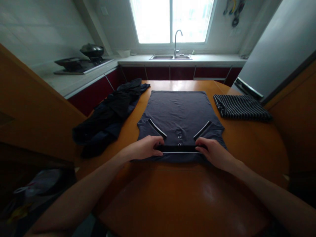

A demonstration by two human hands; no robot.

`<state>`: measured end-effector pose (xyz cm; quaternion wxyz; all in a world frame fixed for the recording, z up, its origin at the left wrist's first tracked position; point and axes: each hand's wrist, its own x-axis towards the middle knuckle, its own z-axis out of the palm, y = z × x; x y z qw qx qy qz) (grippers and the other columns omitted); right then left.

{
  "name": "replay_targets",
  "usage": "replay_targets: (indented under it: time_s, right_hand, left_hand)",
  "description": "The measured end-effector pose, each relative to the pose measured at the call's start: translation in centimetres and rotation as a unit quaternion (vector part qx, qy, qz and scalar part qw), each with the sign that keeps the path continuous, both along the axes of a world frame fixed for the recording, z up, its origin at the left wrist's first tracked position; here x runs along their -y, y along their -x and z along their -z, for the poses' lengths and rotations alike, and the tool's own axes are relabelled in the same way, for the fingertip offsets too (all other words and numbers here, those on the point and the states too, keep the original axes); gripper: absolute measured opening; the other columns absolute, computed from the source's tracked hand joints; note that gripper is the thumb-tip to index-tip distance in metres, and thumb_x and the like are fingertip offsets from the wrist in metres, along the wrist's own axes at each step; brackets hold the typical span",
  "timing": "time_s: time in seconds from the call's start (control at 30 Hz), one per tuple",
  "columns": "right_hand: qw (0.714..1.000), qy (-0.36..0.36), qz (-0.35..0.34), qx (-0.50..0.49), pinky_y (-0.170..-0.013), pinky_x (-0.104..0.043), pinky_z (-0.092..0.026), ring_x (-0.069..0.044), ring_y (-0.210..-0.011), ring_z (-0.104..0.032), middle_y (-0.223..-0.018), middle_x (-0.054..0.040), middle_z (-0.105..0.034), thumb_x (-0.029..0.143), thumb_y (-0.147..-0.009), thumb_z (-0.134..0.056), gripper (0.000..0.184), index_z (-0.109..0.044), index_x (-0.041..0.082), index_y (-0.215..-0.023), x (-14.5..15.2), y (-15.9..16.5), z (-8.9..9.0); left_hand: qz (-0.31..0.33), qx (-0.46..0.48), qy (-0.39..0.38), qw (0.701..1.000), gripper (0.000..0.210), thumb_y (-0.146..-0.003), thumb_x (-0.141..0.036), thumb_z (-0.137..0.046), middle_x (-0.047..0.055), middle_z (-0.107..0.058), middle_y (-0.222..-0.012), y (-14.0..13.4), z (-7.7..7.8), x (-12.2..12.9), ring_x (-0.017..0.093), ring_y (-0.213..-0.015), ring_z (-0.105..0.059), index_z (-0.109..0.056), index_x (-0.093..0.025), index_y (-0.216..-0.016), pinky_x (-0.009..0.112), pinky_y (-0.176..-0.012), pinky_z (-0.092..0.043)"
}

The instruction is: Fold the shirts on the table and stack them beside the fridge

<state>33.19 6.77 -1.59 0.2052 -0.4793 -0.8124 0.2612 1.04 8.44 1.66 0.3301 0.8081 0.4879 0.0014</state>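
A dark grey polo shirt point(180, 108) lies flat on the wooden table, its hem toward the window and its collar toward me. Both short sleeves are turned inward, showing black-and-white trimmed cuffs. Two buttons show at the middle, just beyond the black collar point(179, 149) with its white edge line. My left hand point(148, 146) pinches the left end of the collar between thumb and fingers. At the collar's right end, my right hand point(212, 149) grips in the same way, thumb below and fingers above.
A heap of dark clothes point(111, 112) lies along the table's left side. To the right rests a folded striped garment point(242, 107). Beyond the wooden table point(182, 197) are a counter with a sink point(170, 57), a stove with pans point(92, 51), and a fridge point(276, 42).
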Motion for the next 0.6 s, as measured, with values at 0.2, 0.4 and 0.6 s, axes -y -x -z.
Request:
replay_targets:
  time_s: [0.2, 0.4, 0.6]
  right_hand:
    - [0.999, -0.042, 0.002, 0.0, -0.076, -0.031, -0.047, -0.02, -0.084, -0.066, -0.091, -0.0047, -0.07, 0.018, -0.095, -0.055, 0.007, -0.061, 0.021, -0.094, -0.3, 0.3, 0.9]
    - [0.999, -0.049, -0.006, 0.013, -0.078, -0.032, -0.047, -0.021, -0.085, -0.064, -0.091, -0.0059, -0.069, 0.016, -0.096, -0.053, 0.01, -0.061, 0.019, -0.091, -0.2, 0.6, 0.8]
    - [0.998, -0.063, -0.006, -0.027, -0.081, -0.033, -0.049, -0.02, -0.089, -0.065, -0.096, -0.0068, -0.07, 0.016, -0.095, -0.054, 0.01, -0.063, 0.019, -0.096, -0.2, 0.8, 1.3]
  left_hand:
    - [-0.034, -0.04, 0.031, 0.998, 0.041, -0.082, -0.049, -0.07, 0.0, -0.069, -0.082, 0.5, -0.8, 0.1, 0.017, -0.07, -0.062, -0.064, -0.021, -0.111, 0.024, -0.061, -0.039]
    - [0.006, -0.033, 0.092, 0.995, 0.072, -0.075, -0.04, -0.079, -0.003, -0.072, -0.087, 1.5, -1.5, 0.1, 0.018, -0.075, -0.068, -0.053, -0.025, -0.14, 0.023, -0.064, -0.045]
    - [0.067, -0.052, 0.097, 0.992, 0.096, -0.07, -0.025, -0.08, -0.006, -0.069, -0.077, 1.9, -1.1, 0.2, 0.016, -0.071, -0.068, -0.038, -0.029, -0.155, 0.02, -0.061, -0.044]
